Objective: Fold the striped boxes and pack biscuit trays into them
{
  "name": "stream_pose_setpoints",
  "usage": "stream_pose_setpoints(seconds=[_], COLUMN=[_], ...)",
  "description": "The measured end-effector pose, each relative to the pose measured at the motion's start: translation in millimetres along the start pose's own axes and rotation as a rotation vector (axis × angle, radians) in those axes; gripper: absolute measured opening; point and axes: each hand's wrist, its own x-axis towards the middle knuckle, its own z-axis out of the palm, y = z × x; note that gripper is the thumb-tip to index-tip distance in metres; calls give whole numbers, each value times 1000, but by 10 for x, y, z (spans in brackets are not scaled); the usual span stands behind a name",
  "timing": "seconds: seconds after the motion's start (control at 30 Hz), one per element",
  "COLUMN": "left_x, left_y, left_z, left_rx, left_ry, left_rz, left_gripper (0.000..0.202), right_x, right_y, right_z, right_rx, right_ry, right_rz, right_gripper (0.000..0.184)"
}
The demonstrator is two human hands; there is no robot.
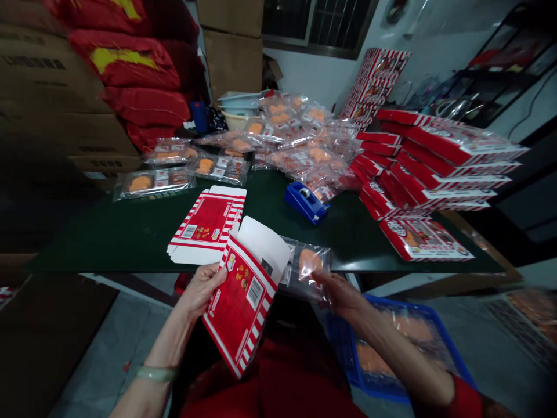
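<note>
In the head view my left hand (202, 295) grips a red and white striped cardboard box (237, 310) by its left edge. The box is tilted, and its white end flap (262, 235) stands open towards the table. My right hand (342, 295) holds a clear plastic packet (310, 262) with an orange piece inside, its fingers closed on the packet's right side. The packet's left end lies at the box's open end; I cannot tell how far inside it reaches. Behind the box, a stack of flat striped cartons (209, 220) lies on the dark green table (130, 232).
A blue tape dispenser (306, 201) stands mid-table. Clear packets (300, 139) are heaped behind it. Filled red boxes (439, 162) are stacked at the right. Below the table's edge sits a blue crate (452, 354) of packets. Brown cartons (47, 116) and red sacks (126, 64) rise at the left.
</note>
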Motion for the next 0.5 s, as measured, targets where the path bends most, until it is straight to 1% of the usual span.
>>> stream_pose_setpoints(seconds=[0.1,0.17,0.23,0.3,0.33,0.4,0.5], left_x=[-101,-169,-219,-245,-251,-253,-253], left_y=[15,40,59,58,48,11,-65], left_z=[-43,-38,4,70,104,160,199], left_rx=[41,125,219,261,260,249,268], left_ry=[91,183,232,221,200,149,89], left_rz=[33,59,62,42,28,12,20], left_gripper=[55,60,64,67,68,67,58], right_x=[-166,-280,-380,-463,-502,-571,-646], right_y=[-43,-177,-355,-527,-598,-701,-784], right_z=[-170,-317,-462,-574,-609,-630,-574], right_rx=[13,12,7,-6,-20,-61,-79], right_ry=[39,74,147,221,238,222,214], right_rz=[-180,-334,-530,-730,-801,-884,-946], right_gripper=[29,38,45,40,35,29,25])
